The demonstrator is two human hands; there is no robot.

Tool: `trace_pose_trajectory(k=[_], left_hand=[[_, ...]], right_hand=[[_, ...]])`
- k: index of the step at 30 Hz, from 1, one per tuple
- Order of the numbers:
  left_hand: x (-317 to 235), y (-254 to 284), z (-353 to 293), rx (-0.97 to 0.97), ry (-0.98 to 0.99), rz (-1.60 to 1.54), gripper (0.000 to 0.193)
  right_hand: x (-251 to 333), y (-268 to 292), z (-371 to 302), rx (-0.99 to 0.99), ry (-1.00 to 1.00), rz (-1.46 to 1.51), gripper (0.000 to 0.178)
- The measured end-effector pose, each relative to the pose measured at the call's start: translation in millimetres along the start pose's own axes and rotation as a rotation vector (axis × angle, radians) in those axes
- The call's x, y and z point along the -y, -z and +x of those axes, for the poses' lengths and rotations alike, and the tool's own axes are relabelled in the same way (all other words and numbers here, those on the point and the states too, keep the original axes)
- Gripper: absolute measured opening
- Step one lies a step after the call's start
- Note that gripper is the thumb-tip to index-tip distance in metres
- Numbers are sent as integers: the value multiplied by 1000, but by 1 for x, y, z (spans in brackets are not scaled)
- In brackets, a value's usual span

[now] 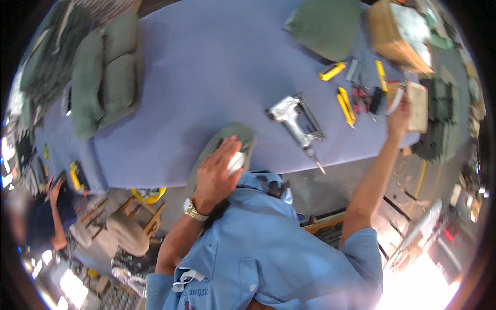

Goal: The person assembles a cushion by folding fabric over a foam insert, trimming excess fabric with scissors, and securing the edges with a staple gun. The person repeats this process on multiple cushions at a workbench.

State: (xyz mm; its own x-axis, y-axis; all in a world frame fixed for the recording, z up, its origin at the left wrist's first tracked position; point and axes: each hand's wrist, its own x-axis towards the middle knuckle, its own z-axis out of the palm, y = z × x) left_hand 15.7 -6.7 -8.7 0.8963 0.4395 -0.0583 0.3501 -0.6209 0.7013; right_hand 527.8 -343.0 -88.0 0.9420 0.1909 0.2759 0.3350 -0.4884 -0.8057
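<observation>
Centrally, a desk [206, 67] under a blue-violet cover fills the upper view.

Left hand [217, 173]: pressed flat on a green pad [235, 135] at the near desk edge, fingers curled over a small white object [236, 163]; what that object is cannot be told. A gold watch [194, 209] sits on the wrist.

Right hand [398, 116]: stretched out to the far right of the desk, closed on a thin red-and-white tool [397, 99], just beside a tan block [417, 106].

Staple gun [295, 121]: silver and black, lying on the desk between the two hands, apart from both, its hose fitting pointing over the near edge.

Small tools, right of the gun: a yellow cutter [345, 106], red-handled pliers [357, 95], a second yellow cutter [331, 71] farther back, a yellow stick [381, 75] beside them.

Green cushions [106, 72]: stacked at the left end of the desk, well apart from the hands. Another green cushion [325, 26] lies at the far edge.

Cardboard box [398, 33]: open, at the far right corner.

Shirt [268, 248]: light blue, the person's own, filling the lower centre.

Wooden stool [142, 212]: on the floor below the desk's near-left edge, with a yellow ring [148, 195] above it.

Second person [49, 217]: seated at lower left, dark top, one hand raised.
</observation>
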Motion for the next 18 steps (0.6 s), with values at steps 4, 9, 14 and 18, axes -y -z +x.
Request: trace_pose_trajectory(k=[4, 9, 14, 18], left_hand=[[11, -7, -8, -19, -95, -18, 66], [9, 1, -8, 21, -81, -33, 68], [12, -3, -10, 14, -137, -78, 74], [13, -6, -14, 61, -164, -129, 75]], right_hand=[[42, -19, -64, 5, -251, 285, 36], [198, -31, -187, -23, -435, 947, 47], [241, -45, -326, 525, -594, 973, 40], [311, -44, -372, 911, -582, 1012, 40]])
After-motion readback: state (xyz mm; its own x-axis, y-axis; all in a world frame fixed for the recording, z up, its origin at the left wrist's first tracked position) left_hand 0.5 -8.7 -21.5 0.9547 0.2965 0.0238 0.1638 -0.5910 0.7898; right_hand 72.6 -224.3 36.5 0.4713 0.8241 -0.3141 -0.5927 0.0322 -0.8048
